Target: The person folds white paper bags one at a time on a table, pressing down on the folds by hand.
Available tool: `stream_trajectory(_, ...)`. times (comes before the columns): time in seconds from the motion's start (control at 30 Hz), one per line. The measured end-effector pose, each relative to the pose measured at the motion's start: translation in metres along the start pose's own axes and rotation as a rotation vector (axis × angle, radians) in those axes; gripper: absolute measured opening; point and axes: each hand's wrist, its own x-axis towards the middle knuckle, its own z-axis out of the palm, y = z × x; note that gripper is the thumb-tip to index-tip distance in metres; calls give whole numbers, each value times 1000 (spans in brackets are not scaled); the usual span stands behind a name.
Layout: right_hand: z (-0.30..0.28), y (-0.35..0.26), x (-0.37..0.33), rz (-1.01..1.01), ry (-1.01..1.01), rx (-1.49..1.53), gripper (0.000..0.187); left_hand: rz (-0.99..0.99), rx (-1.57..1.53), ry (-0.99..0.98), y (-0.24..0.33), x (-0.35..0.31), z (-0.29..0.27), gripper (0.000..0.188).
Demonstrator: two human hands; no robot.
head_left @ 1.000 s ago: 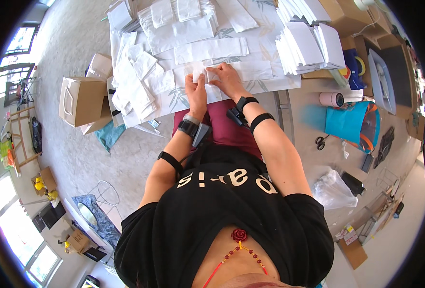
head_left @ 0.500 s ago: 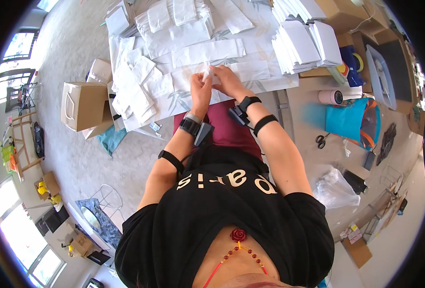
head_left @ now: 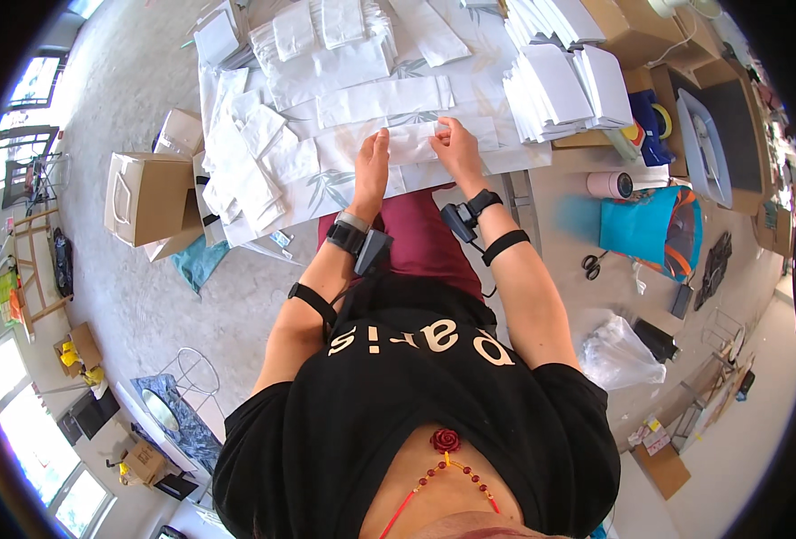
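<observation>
L hand (head_left: 373,163) at left end of white strip (head_left: 411,145), fingers together; R hand (head_left: 458,153) curled over strip; grips can't tell. Strip flat on table (head_left: 522,156). Best: press lightly, keep edges straight.

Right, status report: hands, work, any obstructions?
Left bare hand beside long, flat white strip; right bare hand over it, hiding part; loose white pile farther left.

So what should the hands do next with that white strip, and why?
Maybe slide the right hand along the white strip to smooth it: the strip lies on the table, that hand seems to touch it, and the left hand is by its left end.
</observation>
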Motion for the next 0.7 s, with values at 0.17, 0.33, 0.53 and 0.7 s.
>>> stream_trajectory(0.17,5,2,1,-82,70,-105,37,103,-254,194,-13,7,-16,52)
stream_trajectory(0.33,7,1,3,-114,59,-158,36,341,192,235,-24,6,-30,48)
stream_trajectory(0.53,11,3,4,-153,41,-218,36,660,850,-33,-24,-7,-27,60)
stream_trajectory(0.7,18,12,3,-198,85,-216,35,745,1258,-181,-24,-1,-19,77)
